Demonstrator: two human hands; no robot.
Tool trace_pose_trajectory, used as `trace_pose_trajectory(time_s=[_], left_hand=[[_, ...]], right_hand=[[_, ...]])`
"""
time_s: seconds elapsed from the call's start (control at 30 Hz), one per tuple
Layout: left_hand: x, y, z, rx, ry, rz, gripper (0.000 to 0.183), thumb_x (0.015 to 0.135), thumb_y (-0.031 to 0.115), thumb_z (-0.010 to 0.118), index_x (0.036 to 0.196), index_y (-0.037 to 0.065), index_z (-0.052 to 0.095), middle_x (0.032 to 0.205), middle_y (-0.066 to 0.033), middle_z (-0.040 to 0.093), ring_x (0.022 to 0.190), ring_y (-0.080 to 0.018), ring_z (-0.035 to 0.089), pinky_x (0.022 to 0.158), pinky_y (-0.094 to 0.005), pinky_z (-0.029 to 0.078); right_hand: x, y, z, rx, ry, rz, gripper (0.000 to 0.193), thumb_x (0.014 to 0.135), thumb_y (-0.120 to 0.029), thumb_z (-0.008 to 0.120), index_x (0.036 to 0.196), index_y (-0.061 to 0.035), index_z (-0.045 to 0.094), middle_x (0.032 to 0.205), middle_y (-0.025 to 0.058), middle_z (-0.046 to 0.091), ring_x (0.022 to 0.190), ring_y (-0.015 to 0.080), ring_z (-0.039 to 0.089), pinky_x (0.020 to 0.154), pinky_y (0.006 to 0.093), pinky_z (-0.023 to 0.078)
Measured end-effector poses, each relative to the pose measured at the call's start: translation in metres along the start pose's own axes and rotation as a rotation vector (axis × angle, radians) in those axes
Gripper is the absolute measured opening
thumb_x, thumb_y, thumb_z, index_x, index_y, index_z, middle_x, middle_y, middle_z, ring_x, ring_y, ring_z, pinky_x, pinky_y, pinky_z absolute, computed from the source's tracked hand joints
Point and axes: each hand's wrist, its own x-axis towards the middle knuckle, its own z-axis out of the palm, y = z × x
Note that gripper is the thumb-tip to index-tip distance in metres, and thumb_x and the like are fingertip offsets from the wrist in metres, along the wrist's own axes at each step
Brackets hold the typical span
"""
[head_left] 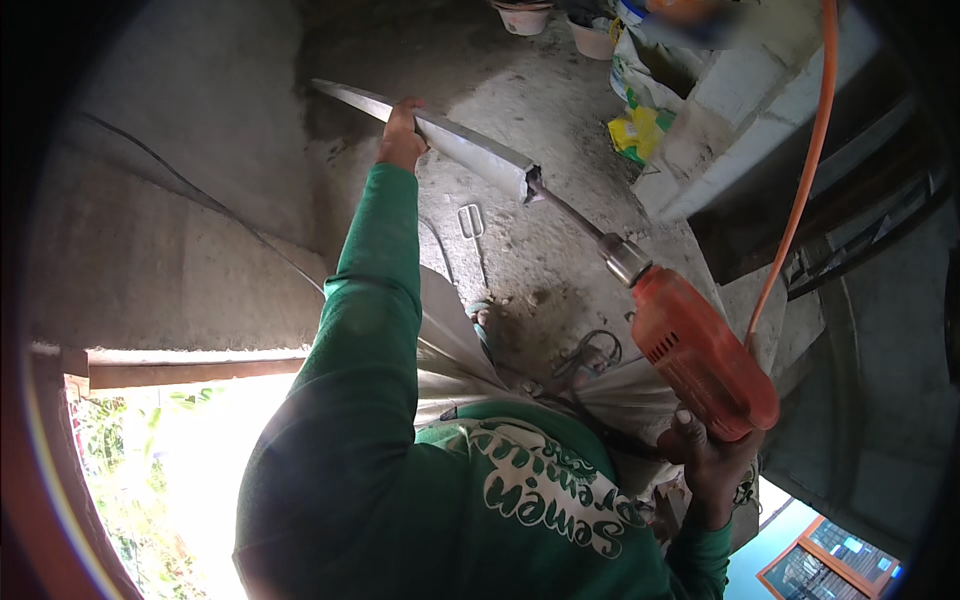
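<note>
My left hand is wrapped round a long, pale grey metal bar, hollow at its near end and tapering away to the upper left. At the lower right, my right hand grips a red electric drill near its rear; part of the fingers is hidden. A dark rod runs from the drill's silver chuck to the bar's broken-edged end. Whether the rod goes inside the bar or only touches it, I cannot tell.
An orange cord rises beside the drill. On the concrete floor lie a looped metal tool and a coiled dark cable. A yellow-green bag sits against concrete blocks. Buckets stand at the far side.
</note>
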Motion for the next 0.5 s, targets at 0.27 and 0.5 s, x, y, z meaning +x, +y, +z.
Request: trace_pose_trajectory(time_s=[0.27,0.5], left_hand=[[0.005,0.005,-0.011,-0.088,-0.042,-0.006,0.023,0.082,0.027,0.072,0.097,0.011,0.064,0.094,-0.0082,0.063,0.089,-0.0304,0.061,0.081,-0.0488,0.055],[0.001,0.0,-0.027,-0.032,-0.041,0.002,0.017,0.084,0.03,0.068,0.086,0.013,0.066,0.086,-0.0049,0.061,0.079,-0.0261,0.059,0.073,-0.0475,0.052]], right_hand=[[-0.001,-0.008,0.006,-0.019,0.006,0.064,0.106,0.08,-0.03,0.089,0.156,0.0063,0.025,0.166,0.0206,0.026,0.138,0.0302,0.052,0.111,0.0433,0.05],[-0.002,-0.014,0.006,-0.019,-0.029,0.02,0.107,0.079,-0.034,0.09,0.155,0.0079,0.028,0.16,0.0202,0.036,0.133,0.0276,0.056,0.109,0.0416,0.051]])
